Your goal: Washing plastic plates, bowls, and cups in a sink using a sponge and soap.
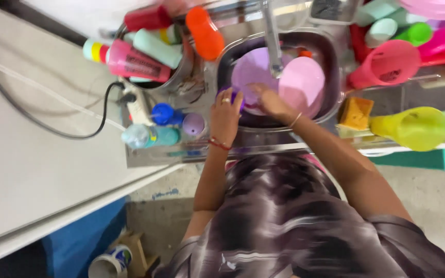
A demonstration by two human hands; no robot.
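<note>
I look straight down at a steel sink (330, 51). My left hand (226, 114), with a ring and a red wrist thread, closes on a small dark purple thing (235, 95) at the sink's near left rim. My right hand (271, 102) reaches into the basin and rests against a lilac plastic bowl (253, 69). A pink plastic bowl (305, 80) lies next to it on the right. The tap (272, 38) hangs over both bowls. Whether my right hand's fingers grip the lilac bowl is hidden.
Left of the sink lie a round basin of coloured bottles (140, 62), a blue-capped bottle (163, 114) and a teal bottle (148, 136). On the right are an orange sponge (355, 113), a yellow cup (413, 128), a pink cup (387, 64). A black cable (52, 128) crosses the white counter.
</note>
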